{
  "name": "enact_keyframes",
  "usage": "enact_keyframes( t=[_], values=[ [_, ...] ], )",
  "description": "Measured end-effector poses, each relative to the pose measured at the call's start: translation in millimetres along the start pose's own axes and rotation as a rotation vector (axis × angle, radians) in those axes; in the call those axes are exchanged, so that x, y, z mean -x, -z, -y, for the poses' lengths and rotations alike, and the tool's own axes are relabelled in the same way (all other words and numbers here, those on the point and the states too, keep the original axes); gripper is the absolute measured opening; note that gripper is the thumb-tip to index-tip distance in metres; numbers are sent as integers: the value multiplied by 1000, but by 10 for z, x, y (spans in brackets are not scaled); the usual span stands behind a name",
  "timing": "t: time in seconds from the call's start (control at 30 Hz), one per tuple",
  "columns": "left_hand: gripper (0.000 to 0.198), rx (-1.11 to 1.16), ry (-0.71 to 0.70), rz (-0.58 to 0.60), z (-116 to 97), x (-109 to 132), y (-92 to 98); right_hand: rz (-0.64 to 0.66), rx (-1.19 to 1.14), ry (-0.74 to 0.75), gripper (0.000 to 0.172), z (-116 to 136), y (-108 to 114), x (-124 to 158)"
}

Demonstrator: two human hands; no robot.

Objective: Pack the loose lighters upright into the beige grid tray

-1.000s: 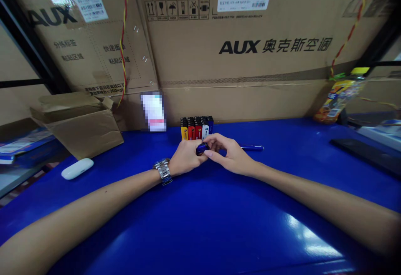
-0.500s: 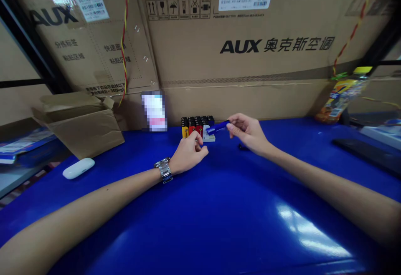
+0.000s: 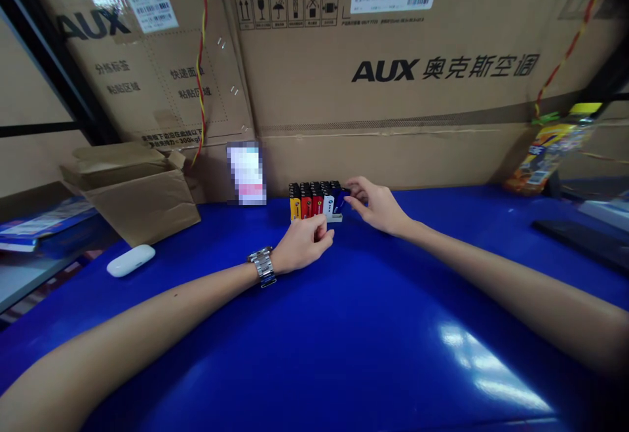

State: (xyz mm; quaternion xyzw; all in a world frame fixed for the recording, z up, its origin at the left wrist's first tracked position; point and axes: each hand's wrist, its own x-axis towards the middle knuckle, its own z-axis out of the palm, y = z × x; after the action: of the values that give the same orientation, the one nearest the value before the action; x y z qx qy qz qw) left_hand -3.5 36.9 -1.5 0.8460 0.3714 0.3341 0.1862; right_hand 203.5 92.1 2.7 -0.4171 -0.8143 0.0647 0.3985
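Rows of lighters with black tops stand in a white tray (image 3: pixel 335 218); yellow, red and white ones face me. In my right hand (image 3: pixel 378 206) a blue lighter (image 3: pixel 341 200) is pinched between thumb and fingers. It leans at the tray's right end, beside the white lighter (image 3: pixel 329 205). My left hand (image 3: pixel 303 242), with a metal watch at the wrist, is curled closed in front of the tray's left part and covers the lower edge there. Whether its fingers grip the tray is hidden.
A phone (image 3: pixel 247 173) with a blurred screen leans on the large carton (image 3: pixel 417 104) behind. To the left are an open small box (image 3: pixel 142 202) and a white earbud case (image 3: pixel 130 261). A drink bottle (image 3: pixel 550 150) and a dark flat object (image 3: pixel 580 245) lie right.
My right hand has brought the blue lighter left and turned it more upright at the tray's right end. My left fingers have curled in more. The view has shifted slightly.
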Motion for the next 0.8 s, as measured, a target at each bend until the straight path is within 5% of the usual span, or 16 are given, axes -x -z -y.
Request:
enact_keyframes(
  t=[0.17,0.37,0.5,0.8],
  values=[
    [29,6,-3,15,-5,4,2,12,11,38,32,86,29,-25],
    [25,-10,-17,23,10,8,-6,145,264,103,23,83,311,31],
    [23,-22,-29,29,17,10,-12,188,268,140,31,29,431,94],
    [23,-31,-39,37,20,8,-19,275,253,94,58,47,93,118]
  ],
)
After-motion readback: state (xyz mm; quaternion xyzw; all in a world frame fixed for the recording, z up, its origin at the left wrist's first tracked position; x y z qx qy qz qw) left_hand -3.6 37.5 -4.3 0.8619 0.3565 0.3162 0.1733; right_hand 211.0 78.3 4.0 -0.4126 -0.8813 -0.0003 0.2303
